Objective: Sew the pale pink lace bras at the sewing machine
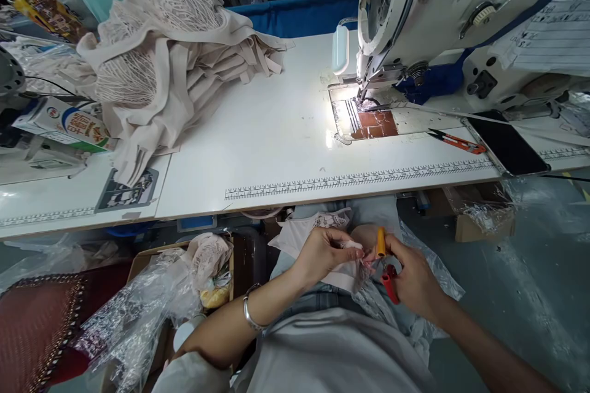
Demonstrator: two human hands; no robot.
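My right hand [412, 276] is closed on a pair of scissors [389, 284] with one orange-yellow handle and one red handle. Their tips point left, beside a scrap of pink material at my left fingertips. With thumb and fingers pinched, my left hand [325, 256] grips the edge of a pale pink garment [343, 276], which lies over my lap with a lace trim at its far side. Both hands are below the front edge of the table. Where the blades meet the cloth is too small to make out.
A sewing machine [415, 6] with its lamp lit stands on the white table [258, 135]. Orange thread snips [461, 142] and a phone [511, 144] lie at right. Pale garments [170, 61] are heaped at left. Below stands a box [142, 258] holding plastic bags.
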